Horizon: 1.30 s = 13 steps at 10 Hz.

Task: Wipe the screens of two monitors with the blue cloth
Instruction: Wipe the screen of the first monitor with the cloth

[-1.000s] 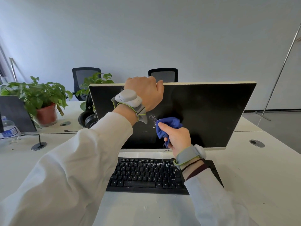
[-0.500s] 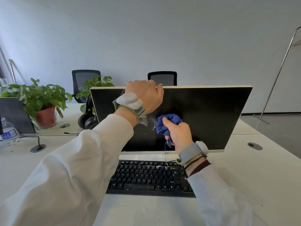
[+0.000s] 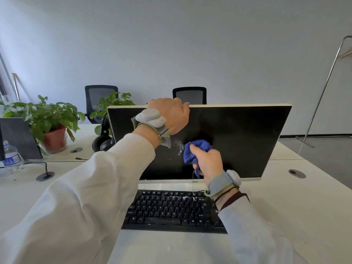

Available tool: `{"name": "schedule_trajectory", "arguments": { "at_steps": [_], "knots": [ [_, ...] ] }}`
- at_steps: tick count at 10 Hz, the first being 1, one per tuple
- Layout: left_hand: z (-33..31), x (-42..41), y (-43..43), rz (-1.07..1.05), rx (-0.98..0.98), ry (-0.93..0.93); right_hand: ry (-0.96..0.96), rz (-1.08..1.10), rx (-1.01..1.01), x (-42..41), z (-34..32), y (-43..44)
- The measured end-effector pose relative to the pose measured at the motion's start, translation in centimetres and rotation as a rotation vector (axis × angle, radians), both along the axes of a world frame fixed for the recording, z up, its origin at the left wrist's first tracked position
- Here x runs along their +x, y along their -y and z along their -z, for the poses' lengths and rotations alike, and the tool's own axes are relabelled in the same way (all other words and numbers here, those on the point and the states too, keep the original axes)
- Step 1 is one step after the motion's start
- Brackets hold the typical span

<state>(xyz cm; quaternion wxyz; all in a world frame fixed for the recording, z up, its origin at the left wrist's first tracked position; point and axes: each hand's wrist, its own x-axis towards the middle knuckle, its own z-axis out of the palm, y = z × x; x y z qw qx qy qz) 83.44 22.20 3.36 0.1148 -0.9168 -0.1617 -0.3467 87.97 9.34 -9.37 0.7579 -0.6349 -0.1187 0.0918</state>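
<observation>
Right hand [image 3: 208, 161] clutches the bunched blue cloth [image 3: 196, 149] against the monitor [image 3: 247, 141] screen — left hand [image 3: 169, 115] grips its top edge.

From the blue cloth [image 3: 197, 149], the monitor [image 3: 247, 140] screen lies bare toward 1 and 3 o'clock. The left hand [image 3: 171, 113] grips the top edge at 11 o'clock, and its white sleeve [image 3: 114, 168] bars 9 o'clock. The keyboard [image 3: 171, 210] lies at 6 o'clock.

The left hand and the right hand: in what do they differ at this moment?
The left hand grips the monitor by its top edge; the right hand holds the bunched blue cloth against the screen. The left hand sits higher than the right hand. Both wear a grey wristband.
</observation>
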Motion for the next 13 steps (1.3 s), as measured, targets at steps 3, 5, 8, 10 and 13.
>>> {"name": "schedule_trajectory", "arguments": {
  "at_steps": [3,5,8,10,13],
  "knots": [
    [-1.1,-1.7,0.6,0.114,-0.13,-0.123,-0.064,-0.045,-0.087,0.9,2.7,0.3],
    [-2.0,-1.3,0.0,0.14,-0.193,-0.145,-0.069,-0.041,-0.07,0.5,1.2,0.0],
    [-2.2,-1.4,-0.2,0.164,-0.185,-0.153,-0.02,-0.068,-0.003,0.7,-4.0,0.3],
    [-2.2,-1.5,-0.2,0.156,-0.171,-0.16,-0.132,-0.081,-0.044,0.3,0.4,0.1],
    [-2.4,-1.8,0.0,0.19,-0.153,-0.141,-0.029,-0.079,0.002,-0.1,-9.3,0.5]
  ]
}}
